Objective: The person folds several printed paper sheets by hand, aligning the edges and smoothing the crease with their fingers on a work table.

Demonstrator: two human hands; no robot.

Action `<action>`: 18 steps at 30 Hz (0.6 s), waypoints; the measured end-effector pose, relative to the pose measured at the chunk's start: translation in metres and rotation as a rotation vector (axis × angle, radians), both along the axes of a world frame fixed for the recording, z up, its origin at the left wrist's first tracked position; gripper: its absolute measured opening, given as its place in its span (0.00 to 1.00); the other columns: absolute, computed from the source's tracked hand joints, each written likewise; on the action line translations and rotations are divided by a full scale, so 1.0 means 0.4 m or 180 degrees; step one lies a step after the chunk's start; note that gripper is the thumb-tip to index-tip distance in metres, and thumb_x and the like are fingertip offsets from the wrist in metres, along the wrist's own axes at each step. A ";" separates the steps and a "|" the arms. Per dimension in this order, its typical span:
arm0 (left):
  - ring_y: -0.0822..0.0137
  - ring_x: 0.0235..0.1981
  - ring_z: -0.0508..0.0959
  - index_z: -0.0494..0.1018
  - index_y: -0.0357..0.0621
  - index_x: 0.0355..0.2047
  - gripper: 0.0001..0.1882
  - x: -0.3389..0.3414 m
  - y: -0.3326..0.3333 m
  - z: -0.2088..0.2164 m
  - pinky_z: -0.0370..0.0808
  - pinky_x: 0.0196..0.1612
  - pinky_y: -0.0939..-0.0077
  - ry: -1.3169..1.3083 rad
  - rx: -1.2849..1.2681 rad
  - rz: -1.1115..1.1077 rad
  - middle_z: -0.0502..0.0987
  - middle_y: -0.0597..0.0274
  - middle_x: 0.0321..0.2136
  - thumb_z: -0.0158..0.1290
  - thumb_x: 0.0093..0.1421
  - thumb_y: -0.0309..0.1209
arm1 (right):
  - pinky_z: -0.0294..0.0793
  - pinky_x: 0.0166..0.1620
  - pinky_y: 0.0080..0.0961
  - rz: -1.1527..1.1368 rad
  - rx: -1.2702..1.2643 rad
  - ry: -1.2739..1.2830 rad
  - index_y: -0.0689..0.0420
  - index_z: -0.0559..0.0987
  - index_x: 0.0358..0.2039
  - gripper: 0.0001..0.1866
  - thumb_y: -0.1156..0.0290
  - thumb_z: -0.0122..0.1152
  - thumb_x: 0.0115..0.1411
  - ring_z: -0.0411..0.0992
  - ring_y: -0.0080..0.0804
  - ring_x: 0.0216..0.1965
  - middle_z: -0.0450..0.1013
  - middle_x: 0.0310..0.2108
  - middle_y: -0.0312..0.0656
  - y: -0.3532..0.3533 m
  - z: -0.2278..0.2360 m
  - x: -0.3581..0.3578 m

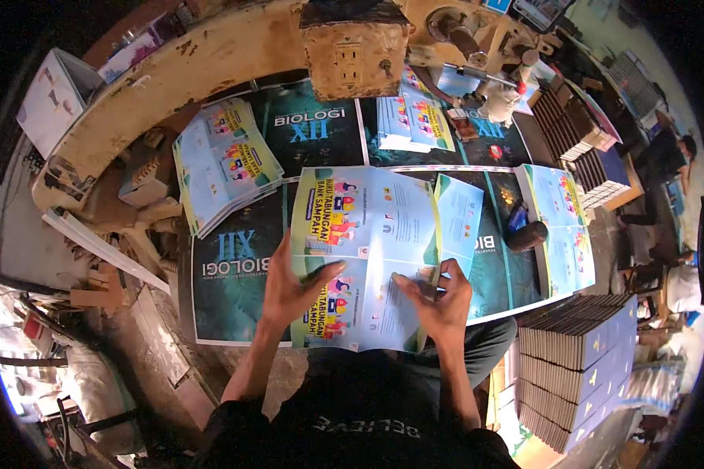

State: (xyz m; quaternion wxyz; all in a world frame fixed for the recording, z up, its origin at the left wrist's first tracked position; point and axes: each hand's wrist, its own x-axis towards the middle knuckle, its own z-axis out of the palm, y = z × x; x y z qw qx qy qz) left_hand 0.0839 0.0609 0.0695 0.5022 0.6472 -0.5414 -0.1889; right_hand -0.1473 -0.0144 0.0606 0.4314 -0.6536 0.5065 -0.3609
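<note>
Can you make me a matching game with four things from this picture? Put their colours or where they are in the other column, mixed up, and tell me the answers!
Things:
1. Printed paper with yellow strips
2. Box with sockets
3. Dark sheets covering the tabletop
4. Tall book stack at the lower right

Clues:
A. Dark teal with pale and bright-blue lettering
B. Blue covers, many layers
C. Held by the left hand and right hand, thumbs on top
D. Tan and worn, at the top middle

Right pairs: 1-C, 2-D, 3-A, 4-B
</note>
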 end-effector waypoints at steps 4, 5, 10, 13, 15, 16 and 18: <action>0.69 0.41 0.81 0.68 0.34 0.52 0.28 -0.015 0.010 0.031 0.78 0.43 0.72 0.0501 -0.0080 -0.0159 0.80 0.56 0.41 0.67 0.54 0.29 | 0.79 0.30 0.23 0.0323 0.0716 -0.0780 0.65 0.73 0.36 0.20 0.72 0.77 0.50 0.78 0.27 0.27 0.80 0.29 0.43 -0.016 0.003 -0.023; 0.71 0.40 0.80 0.68 0.36 0.52 0.27 -0.013 0.017 0.028 0.78 0.42 0.76 0.1045 -0.0007 -0.0308 0.79 0.58 0.41 0.65 0.56 0.30 | 0.79 0.29 0.21 0.0446 0.1022 -0.0926 0.65 0.73 0.36 0.21 0.68 0.76 0.52 0.78 0.27 0.27 0.80 0.31 0.43 -0.016 0.023 -0.028; 0.75 0.36 0.77 0.69 0.39 0.52 0.24 0.004 0.029 -0.121 0.76 0.40 0.77 0.2285 0.1009 -0.0074 0.78 0.63 0.41 0.64 0.58 0.31 | 0.76 0.45 0.24 0.0300 0.2339 -0.1427 0.69 0.74 0.51 0.25 0.67 0.69 0.58 0.76 0.29 0.42 0.78 0.42 0.47 -0.004 -0.037 -0.005; 0.71 0.39 0.77 0.71 0.41 0.54 0.24 0.038 0.032 -0.182 0.75 0.43 0.75 0.1143 0.1145 -0.0389 0.78 0.61 0.42 0.59 0.63 0.40 | 0.72 0.53 0.26 0.0542 0.2142 -0.1605 0.67 0.73 0.54 0.25 0.73 0.68 0.58 0.73 0.28 0.48 0.77 0.46 0.44 -0.003 -0.106 -0.032; 0.71 0.39 0.78 0.70 0.39 0.53 0.22 0.026 0.039 -0.177 0.76 0.43 0.74 0.2576 0.0572 -0.0149 0.79 0.60 0.41 0.54 0.66 0.41 | 0.71 0.54 0.24 0.0617 0.1646 -0.1511 0.65 0.73 0.56 0.25 0.75 0.68 0.58 0.73 0.27 0.48 0.77 0.47 0.42 0.006 -0.070 -0.039; 0.70 0.39 0.78 0.69 0.38 0.52 0.21 0.022 0.045 -0.168 0.77 0.43 0.74 0.3286 0.0281 -0.0009 0.79 0.60 0.41 0.51 0.68 0.42 | 0.71 0.54 0.25 0.0767 0.1684 -0.1709 0.64 0.73 0.56 0.25 0.76 0.68 0.58 0.73 0.27 0.48 0.77 0.47 0.42 0.010 -0.039 -0.045; 0.58 0.44 0.79 0.68 0.37 0.55 0.41 0.094 0.017 -0.138 0.76 0.48 0.63 0.4320 -0.0086 -0.0840 0.79 0.51 0.47 0.31 0.67 0.65 | 0.70 0.54 0.25 0.1074 0.1682 -0.2102 0.63 0.72 0.58 0.26 0.78 0.67 0.58 0.72 0.26 0.50 0.77 0.49 0.41 -0.004 0.040 -0.061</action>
